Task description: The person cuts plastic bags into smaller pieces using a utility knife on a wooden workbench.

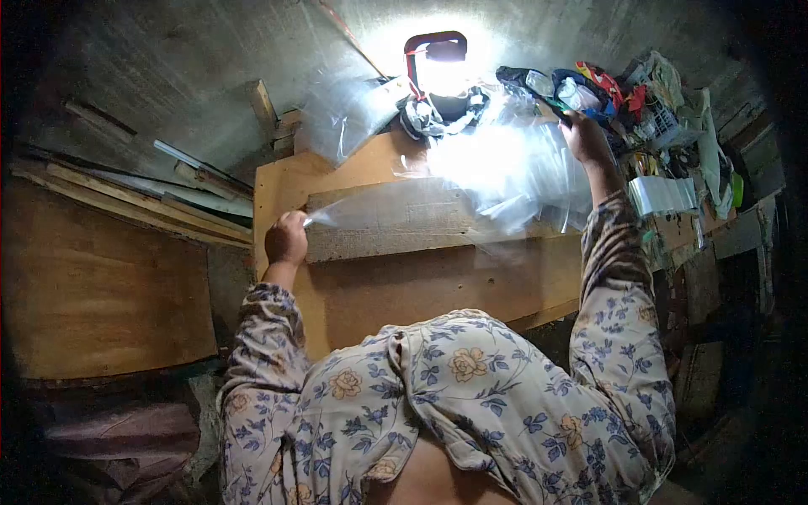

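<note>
My left hand [287, 238] is closed in a pinch on one corner of a clear plastic sheet [387, 204]. The sheet stretches to the right over a wooden board [379, 240] on the table, toward a bright, glaring heap of clear plastic [530, 181]. My right hand [583, 139] is closed at the far right of that heap, higher up than the left. A thin dark and green item [555, 109] shows at its fingers; its kind is not clear. Glare hides where the sheet ends.
A lit lamp with a red handle [435, 42] stands at the back of the wooden table [337, 316]. More clear plastic [341, 118] lies left of it. Bags, a white basket [661, 126] and a white packet [663, 195] crowd the right. Wooden planks [135, 198] lean at left.
</note>
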`<state>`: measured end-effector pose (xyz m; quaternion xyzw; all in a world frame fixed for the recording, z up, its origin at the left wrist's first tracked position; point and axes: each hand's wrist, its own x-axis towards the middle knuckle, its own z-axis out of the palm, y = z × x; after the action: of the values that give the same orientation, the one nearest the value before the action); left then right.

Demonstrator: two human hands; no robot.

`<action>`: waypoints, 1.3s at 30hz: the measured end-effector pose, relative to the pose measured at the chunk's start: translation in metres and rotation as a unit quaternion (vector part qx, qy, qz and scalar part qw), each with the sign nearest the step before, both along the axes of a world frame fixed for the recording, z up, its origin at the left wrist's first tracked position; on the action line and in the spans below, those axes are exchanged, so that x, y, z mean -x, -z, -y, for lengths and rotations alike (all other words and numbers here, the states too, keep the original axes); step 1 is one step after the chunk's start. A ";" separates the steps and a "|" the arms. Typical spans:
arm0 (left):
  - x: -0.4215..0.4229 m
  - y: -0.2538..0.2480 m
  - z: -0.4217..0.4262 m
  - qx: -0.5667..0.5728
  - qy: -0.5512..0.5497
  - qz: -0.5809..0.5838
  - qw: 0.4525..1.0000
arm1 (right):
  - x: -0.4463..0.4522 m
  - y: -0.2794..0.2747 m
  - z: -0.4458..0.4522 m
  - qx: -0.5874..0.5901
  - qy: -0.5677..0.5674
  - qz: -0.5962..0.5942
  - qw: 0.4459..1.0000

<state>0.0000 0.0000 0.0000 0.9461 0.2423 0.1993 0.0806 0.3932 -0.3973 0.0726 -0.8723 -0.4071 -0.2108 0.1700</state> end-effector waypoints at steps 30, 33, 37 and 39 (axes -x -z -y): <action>0.003 0.067 0.155 0.814 -0.221 0.317 0.434 | 0.233 0.104 -0.076 -0.129 -0.186 -0.646 0.730; -0.006 0.050 0.162 0.764 -0.190 0.338 0.516 | 0.230 0.090 -0.071 -0.129 -0.186 -0.666 0.710; -0.011 0.011 0.174 0.592 -0.102 0.369 0.710 | 0.245 0.085 -0.074 -0.198 -0.177 -0.697 0.666; -0.009 0.006 0.177 0.457 -0.131 0.296 0.829 | 0.252 0.083 -0.078 -0.229 -0.174 -0.707 0.646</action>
<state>0.0094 -0.1765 -0.0064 0.6563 0.3920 0.3446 0.5448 0.1416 -0.3198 -0.0103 -0.6031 -0.2459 0.4170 0.6339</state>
